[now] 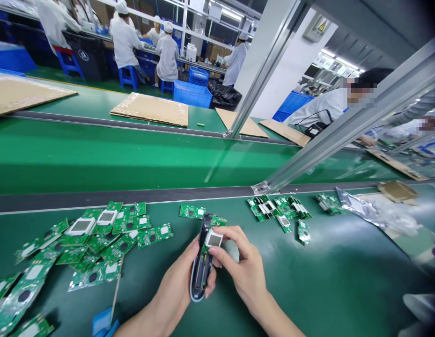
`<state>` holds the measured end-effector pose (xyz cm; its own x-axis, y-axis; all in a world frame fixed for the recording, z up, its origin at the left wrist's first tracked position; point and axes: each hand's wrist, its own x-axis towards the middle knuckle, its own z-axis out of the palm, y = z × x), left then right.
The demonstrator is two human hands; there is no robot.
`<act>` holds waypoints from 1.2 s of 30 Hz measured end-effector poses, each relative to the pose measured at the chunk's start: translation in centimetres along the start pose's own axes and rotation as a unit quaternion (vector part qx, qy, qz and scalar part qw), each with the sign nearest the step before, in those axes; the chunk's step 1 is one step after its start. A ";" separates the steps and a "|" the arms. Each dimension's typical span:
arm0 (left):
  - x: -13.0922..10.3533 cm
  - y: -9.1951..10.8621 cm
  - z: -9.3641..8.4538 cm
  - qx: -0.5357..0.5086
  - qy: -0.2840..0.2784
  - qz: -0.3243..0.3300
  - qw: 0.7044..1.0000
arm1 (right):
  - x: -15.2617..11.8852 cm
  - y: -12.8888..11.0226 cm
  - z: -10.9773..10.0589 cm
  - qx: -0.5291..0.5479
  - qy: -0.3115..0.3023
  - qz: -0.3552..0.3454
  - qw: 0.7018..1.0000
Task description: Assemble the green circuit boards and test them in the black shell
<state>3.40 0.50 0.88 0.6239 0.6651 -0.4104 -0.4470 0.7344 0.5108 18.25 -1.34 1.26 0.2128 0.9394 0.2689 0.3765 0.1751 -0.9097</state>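
Note:
My left hand [180,276] is wrapped round a long dark plastic housing [202,271] with a pale blue rim, held nearly upright over the green table. Between the thumb and fingers of my right hand [243,262] is a small white-framed display [214,239], on a green circuit board at the upper part of the housing. Whether the board is seated in the housing cannot be made out. Just behind the housing lies a loose green board [192,211]. A pale rounded thing [232,250] shows partly behind my right fingers.
Many circuit boards [92,248] are heaped at the left, near a thin tool with a blue end [104,323]. More boards [280,210] lie at the right, beside plastic bags [389,215]. A metal post [291,159] rises beyond the table by a green conveyor [133,161]. People in white sit farther back.

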 end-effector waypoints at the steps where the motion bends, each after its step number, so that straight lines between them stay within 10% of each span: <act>1: 0.0 0.0 0.0 0.003 0.000 0.003 1.000 | 0.0 -0.1 0.0 -0.004 0.003 0.000 1.000; 36: -0.4 -0.2 0.1 0.062 -0.034 -0.007 0.997 | -0.2 -0.2 -0.1 -0.031 -0.054 -0.022 0.998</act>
<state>3.30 0.12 1.02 0.6731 0.6415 -0.3679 -0.3579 0.7179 0.5970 18.26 -1.57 1.46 0.0989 0.9580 0.2690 0.4391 0.2006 -0.8758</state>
